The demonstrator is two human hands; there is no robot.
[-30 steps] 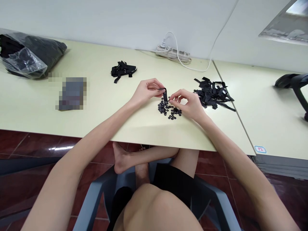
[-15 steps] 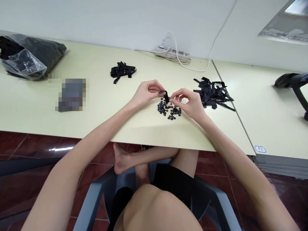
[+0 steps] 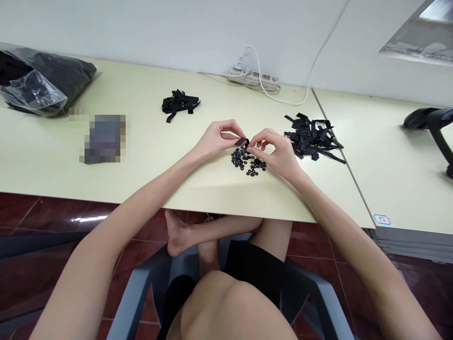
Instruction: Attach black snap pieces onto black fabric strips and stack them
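Between my two hands is a short black fabric strip (image 3: 241, 141). My left hand (image 3: 221, 137) pinches it between thumb and fingers. The fingertips of my right hand (image 3: 274, 146) are closed at the strip's other end; whether they also hold a small part is hidden. Just below my fingers lies a loose heap of small round black rings (image 3: 253, 165), like washers or snap parts. To the right of my right hand is a pile of black fabric strips (image 3: 313, 137). A smaller pile of black strips (image 3: 180, 102) lies further back on the left.
A clear plastic bag (image 3: 53, 80) with black material stands at the far left of the table (image 3: 159, 174). Near it lies a blurred dark flat object (image 3: 104, 139). A power strip (image 3: 253, 78) with white cable is by the wall. A black stand (image 3: 433, 120) is at the right.
My right fingertips have moved slightly left, closer to my left hand. The strip's hanging end is now folded or covered at my fingers.
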